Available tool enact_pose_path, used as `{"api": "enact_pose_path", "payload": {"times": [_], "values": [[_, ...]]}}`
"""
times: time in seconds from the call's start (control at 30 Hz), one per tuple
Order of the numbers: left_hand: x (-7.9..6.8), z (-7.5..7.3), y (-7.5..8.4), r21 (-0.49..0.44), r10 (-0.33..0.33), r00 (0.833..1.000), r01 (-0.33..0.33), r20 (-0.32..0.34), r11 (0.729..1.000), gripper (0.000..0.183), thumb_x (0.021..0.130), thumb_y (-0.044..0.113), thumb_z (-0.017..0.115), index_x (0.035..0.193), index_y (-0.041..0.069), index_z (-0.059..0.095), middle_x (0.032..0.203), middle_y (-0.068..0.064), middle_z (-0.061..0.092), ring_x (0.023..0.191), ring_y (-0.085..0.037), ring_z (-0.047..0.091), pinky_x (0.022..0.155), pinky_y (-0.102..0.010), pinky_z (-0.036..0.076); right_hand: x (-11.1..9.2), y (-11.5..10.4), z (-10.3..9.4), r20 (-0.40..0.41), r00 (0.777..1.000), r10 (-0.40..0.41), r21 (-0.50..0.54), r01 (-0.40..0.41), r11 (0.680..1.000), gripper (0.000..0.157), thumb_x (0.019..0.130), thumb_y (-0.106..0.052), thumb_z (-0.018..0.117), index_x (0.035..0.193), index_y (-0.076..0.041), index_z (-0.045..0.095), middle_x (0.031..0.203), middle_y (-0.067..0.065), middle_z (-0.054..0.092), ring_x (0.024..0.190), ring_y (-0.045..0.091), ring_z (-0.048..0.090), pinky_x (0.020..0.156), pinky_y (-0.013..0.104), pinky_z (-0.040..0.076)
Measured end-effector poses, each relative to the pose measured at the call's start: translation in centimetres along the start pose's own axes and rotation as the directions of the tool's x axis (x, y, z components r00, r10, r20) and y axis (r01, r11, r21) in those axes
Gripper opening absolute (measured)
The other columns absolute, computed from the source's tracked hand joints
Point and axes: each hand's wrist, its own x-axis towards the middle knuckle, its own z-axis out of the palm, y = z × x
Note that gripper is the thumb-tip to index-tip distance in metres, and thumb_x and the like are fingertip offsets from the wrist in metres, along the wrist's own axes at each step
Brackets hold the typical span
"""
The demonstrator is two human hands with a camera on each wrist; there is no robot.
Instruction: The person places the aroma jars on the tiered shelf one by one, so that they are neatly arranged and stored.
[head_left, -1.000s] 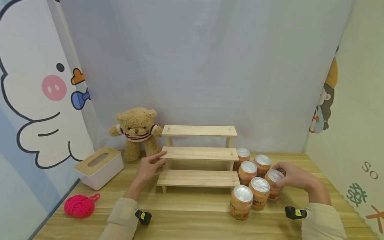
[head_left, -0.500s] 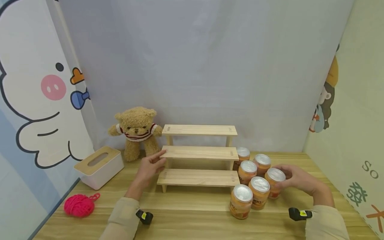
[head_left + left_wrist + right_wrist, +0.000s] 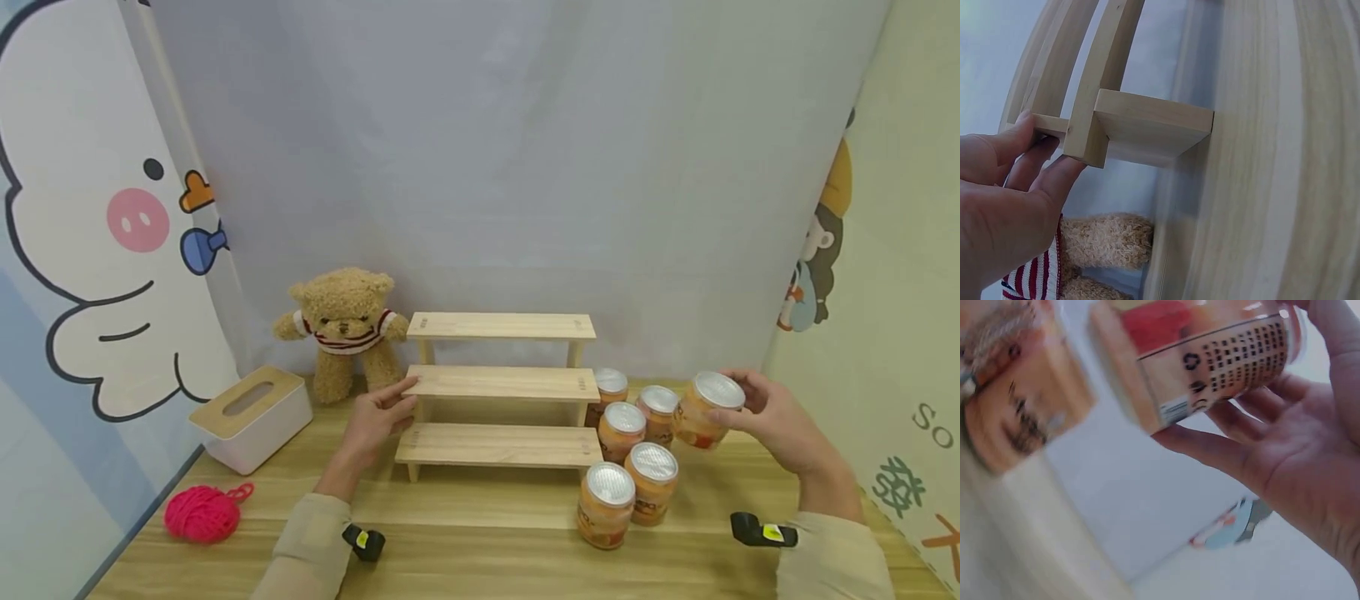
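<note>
Head view: orange can point(image 3: 699, 423), tilted; in right hand point(image 3: 783, 425)

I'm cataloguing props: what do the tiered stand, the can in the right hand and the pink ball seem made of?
Tiered stand: matte pale wood, by its grain.
Held can: lid probably metal or foil, silvery with a patterned shine; the printed body could be metal, plastic or glass.
Pink ball: matte yarn, by its wound strands; fibre unclear.

Teddy bear point(image 3: 343, 329) in striped sweater point(image 3: 348, 342) stands before grey backdrop point(image 3: 525, 167), white tissue box point(image 3: 258, 427) with wooden lid point(image 3: 279, 383) sits nearby, pink yarn ball point(image 3: 202, 514) lies on wood-grain table point(image 3: 465, 558), cartoon figures point(image 3: 75, 217) mark both side walls point(image 3: 900, 292).
</note>
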Motion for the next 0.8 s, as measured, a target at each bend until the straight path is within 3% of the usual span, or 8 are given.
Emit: {"api": "enact_pose_path", "payload": {"times": [0.17,0.4,0.67,0.8], "values": [[0.0,0.0,0.1,-0.003,-0.008,1.0,0.008,-0.008,1.0,0.045,0.101,0.01,0.061,0.145,0.005,0.053,0.107,-0.003,0.07,0.099,-0.011,0.066,0.101,-0.05,0.049,1.8,-3.8,2.9,-0.061,0.997,-0.055,0.007,0.055,0.998,0.046,0.092,-0.002,0.072,0.132,0.007,0.052,0.111,-0.006,0.062,0.099,0.005,0.062,0.077,0.019,0.054],[-0.2,-0.1,0.1,-0.003,-0.015,1.0,0.015,-0.008,1.0,0.045,0.101,0.01,0.061,0.145,0.005,0.052,0.112,-0.009,0.069,0.103,-0.019,0.067,0.102,-0.051,0.048,5.1,-8.4,8.3,0.056,0.997,-0.051,0.04,0.048,0.998,0.05,0.089,-0.012,0.077,0.132,0.002,0.059,0.115,0.012,0.065,0.107,0.019,0.06,0.085,0.03,0.054],[-0.1,-0.1,0.0,-0.017,-0.016,1.0,0.016,-0.002,1.0,0.045,0.101,0.01,0.062,0.145,0.005,0.053,0.115,-0.009,0.069,0.105,-0.015,0.066,0.103,-0.051,0.047,9.5,-12.2,12.1,0.123,0.989,0.08,0.185,-0.102,0.977,0.052,0.088,-0.018,0.08,0.133,-0.001,0.062,0.119,0.016,0.066,0.106,0.028,0.062,0.086,0.038,0.056],[0.0,0.0,0.0,-0.027,-0.015,1.0,0.015,0.002,1.0,0.045,0.101,0.009,0.061,0.145,0.004,0.052,0.114,-0.01,0.069,0.105,-0.015,0.065,0.103,-0.052,0.047,12.0,-13.5,13.2,0.151,0.985,0.088,0.203,-0.118,0.972,0.052,0.086,-0.019,0.081,0.132,-0.003,0.064,0.119,0.016,0.066,0.105,0.028,0.063,0.085,0.041,0.057]]}}
